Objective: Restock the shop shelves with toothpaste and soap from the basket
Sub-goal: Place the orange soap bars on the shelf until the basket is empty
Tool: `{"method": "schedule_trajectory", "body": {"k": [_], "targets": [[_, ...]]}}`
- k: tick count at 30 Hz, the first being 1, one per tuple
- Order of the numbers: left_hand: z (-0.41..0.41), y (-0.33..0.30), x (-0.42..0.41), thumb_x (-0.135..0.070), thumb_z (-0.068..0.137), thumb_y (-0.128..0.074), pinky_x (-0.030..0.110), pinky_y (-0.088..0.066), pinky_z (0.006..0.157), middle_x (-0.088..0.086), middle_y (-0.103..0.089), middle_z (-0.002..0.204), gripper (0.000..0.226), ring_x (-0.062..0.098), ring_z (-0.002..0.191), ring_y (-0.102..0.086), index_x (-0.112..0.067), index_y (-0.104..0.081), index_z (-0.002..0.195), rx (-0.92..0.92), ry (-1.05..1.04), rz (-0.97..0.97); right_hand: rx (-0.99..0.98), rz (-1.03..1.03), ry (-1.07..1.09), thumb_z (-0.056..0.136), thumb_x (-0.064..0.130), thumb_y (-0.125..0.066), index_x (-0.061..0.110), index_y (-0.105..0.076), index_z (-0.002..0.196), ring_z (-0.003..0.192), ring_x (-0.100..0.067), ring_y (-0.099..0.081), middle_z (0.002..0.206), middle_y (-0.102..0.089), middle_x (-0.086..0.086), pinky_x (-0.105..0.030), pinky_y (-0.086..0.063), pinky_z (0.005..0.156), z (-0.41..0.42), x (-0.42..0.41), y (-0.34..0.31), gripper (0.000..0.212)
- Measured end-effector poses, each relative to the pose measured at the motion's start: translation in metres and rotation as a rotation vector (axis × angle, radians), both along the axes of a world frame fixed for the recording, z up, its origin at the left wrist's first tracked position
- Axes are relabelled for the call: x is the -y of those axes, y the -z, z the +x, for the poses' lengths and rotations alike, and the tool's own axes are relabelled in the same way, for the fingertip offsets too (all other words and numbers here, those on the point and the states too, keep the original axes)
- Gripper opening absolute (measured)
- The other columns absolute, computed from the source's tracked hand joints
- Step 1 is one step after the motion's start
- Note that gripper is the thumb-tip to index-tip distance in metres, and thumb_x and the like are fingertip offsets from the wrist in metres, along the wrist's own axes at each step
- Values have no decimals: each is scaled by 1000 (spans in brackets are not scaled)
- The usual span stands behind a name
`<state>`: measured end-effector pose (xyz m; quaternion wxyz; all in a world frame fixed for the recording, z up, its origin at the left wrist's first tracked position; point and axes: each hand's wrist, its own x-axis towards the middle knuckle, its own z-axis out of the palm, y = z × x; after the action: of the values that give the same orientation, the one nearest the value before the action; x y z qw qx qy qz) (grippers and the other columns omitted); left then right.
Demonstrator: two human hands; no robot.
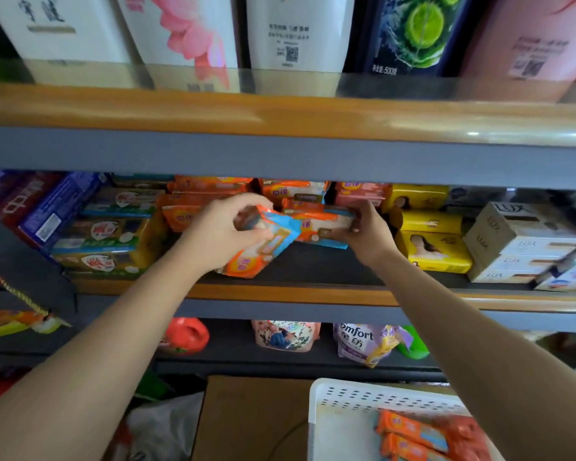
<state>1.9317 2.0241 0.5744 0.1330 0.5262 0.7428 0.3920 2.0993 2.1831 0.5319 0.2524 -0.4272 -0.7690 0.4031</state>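
Soap packs (263, 244), orange-and-blue wrapped, are at the middle shelf (280, 291), one in each hand. Left hand (220, 231) pinches a tilted pack by its upper end, thumb and fingers curled round the wrapper, lower corner of the pack near the shelf front edge. Right hand (368, 227) grips the right end of a second soap pack (320, 224) lying roughly flat, just beside the first one; the two packs look touching at their near ends. Behind them sit more orange soap packs (210, 186) stacked at the shelf back. Yellow soap boxes (433, 247) stack just right of the right hand, LUX boxes (512, 241) further right. Green-and-yellow soap bundles (107, 241) left of the left hand, blue toothpaste boxes (57, 211) beyond them. White perforated basket (346, 400) low right, orange soap bars (413, 430) inside. Comfort refill pouch (363, 341) on the lower shelf. Big bottles (296, 31) on the top shelf.
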Motion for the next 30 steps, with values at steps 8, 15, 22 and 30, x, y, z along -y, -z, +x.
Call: {"method": "schedule_trajectory", "body": {"k": [8,15,22,30], "targets": [[33,19,-49,-25,85,-63,31,-46,95,2,-54,133,49,19,118,-53,-30,-45,130,-289,273,-242,94,88,-57,79,14,-72,10,-47,125,108,-18,-58,121,-61,-6,-17,-41,76,-10,-16,3,52],[14,22,-8,-43,70,-74,38,-42,95,5,-46,135,73,23,121,-47,-17,-41,130,-394,-64,-115,114,155,-29,78,19,-73,9,-49,124,109,-23,-57,122,-61,-8,-17,-36,74,-15,-13,-2,53],[5,37,-3,-45,74,-69,32,-36,59,11,-65,84,38,30,81,-61,-10,-56,79,-297,-282,-204,115,117,-88,84,17,-66,18,-49,131,114,-27,-55,126,-56,-12,-31,-45,97,-35,-24,-3,51],[5,43,-48,-35,79,-68,31,-44,65,9,-67,102,37,26,88,-64,-7,-55,99,-214,-284,-217,60,22,-313,69,31,-79,19,-37,135,113,-12,-57,128,-56,0,-29,-49,95,-12,-16,1,79]]}}
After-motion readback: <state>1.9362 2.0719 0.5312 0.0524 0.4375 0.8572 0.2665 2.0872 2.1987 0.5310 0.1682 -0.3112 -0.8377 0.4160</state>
